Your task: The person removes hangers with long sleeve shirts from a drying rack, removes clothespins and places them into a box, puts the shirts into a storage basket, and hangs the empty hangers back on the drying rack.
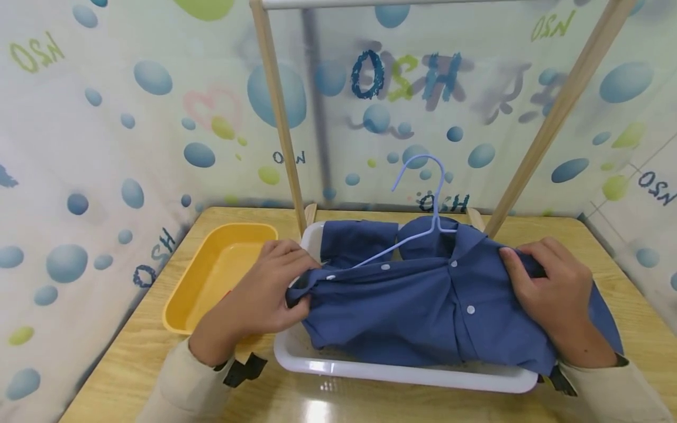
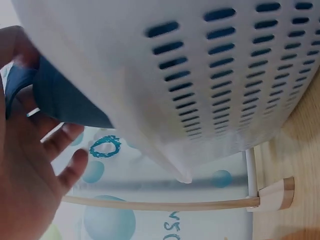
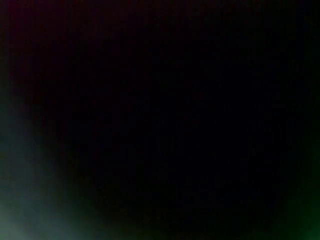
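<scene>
While LH (image 1: 264, 288) pinches shirt (image 1: 381, 317) edge & RH (image 1: 555, 288) grips opp. side | hanger (image 1: 435, 222) partly exposed | prob. best: keep shirt taut, ease hanger under, w/o tugging btns (image 1: 471, 309)

Near-blackness, greyish blur (image 3: 22, 200) lower left

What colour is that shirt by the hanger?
The shirt is dark blue, clearest in the head view.

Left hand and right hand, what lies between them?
In the head view, the blue shirt lies between the left hand and the right hand, with a hanger partly inside it.
</scene>
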The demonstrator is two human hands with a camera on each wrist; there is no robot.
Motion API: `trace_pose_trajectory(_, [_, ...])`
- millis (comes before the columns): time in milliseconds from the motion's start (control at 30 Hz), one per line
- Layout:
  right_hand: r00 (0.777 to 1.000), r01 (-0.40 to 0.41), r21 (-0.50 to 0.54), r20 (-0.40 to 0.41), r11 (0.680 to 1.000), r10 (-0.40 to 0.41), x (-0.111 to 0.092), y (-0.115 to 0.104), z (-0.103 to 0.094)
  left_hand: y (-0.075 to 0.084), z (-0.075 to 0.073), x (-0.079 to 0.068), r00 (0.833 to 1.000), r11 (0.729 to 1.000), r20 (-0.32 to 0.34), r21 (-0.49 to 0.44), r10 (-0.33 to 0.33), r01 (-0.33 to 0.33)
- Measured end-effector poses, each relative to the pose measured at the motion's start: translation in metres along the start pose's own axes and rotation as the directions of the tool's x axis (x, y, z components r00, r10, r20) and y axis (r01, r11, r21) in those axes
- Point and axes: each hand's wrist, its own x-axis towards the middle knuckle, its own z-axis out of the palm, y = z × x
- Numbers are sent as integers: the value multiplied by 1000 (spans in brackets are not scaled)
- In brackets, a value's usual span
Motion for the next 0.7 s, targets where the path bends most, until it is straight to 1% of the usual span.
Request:
trace_pose_trajectory(100, [1000,-3,2,1,1000,3,1,1,0,1,-2,-1,998,999,60,-25,-34,36])
trace_pose_trajectory(200, [1000,-4,4,-3,1000,4,1,1,1,2,-3,-1,990,996,118,-36,-75,80])
trace_pose_trajectory(267, [1000,-7,2,-6,1000,7,1,1,0,2,-3,-1,985,994,144,-32,-94,100])
trace_pose_trajectory(400, [1000,-11,-4,-9,1000,11,2,1,1,2,-5,0,980,993,168,-25,-111,117])
trace_pose_trajectory(600, [1000,-3,-12,-9,1000,3,0,2,1,1,-5,-1,971,988,200,-57,-129,143])
trace_pose_trajectory(700, [1000,-1,-11,-11,1000,1,1,1,1,0,-5,0,975,989,182,-50,-130,141])
